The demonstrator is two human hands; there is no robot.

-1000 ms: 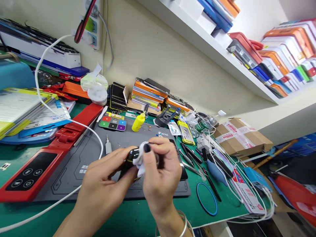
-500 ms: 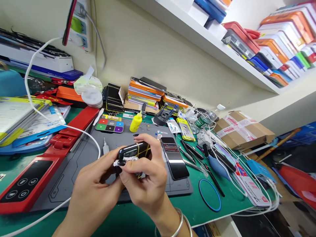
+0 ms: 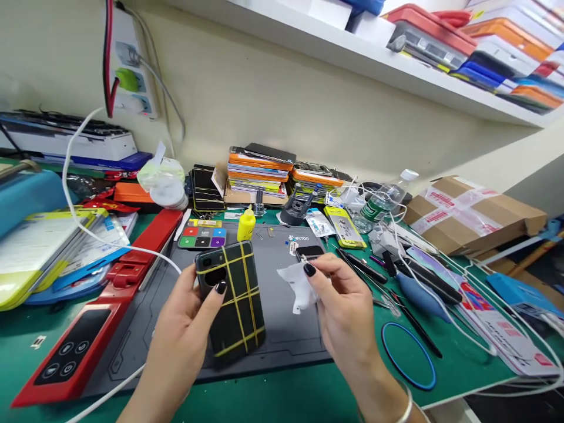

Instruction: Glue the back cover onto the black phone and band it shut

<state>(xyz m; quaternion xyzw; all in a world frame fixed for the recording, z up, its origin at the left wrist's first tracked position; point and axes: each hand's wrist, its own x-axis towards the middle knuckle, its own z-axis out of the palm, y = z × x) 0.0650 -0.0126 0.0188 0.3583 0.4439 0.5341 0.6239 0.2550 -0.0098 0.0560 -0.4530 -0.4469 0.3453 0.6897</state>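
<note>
My left hand is closed round a dark phone bound with crossed yellow rubber bands, its back and camera bump facing me, held upright above the grey work mat. To the right, my right hand pinches a small white wipe between thumb and fingers, a short gap away from the phone. Behind that hand a second black phone lies on the mat, mostly hidden.
A yellow bottle, a coloured parts tray and a red device lie to the left and back. Tools, a blue ring, white cables and a cardboard box crowd the right. Stacked boxes line the wall.
The hands have come apart: the left turned the banded phone upright with its back to me, and the right drew the white wipe off to the right. The camera view tilted lower.
</note>
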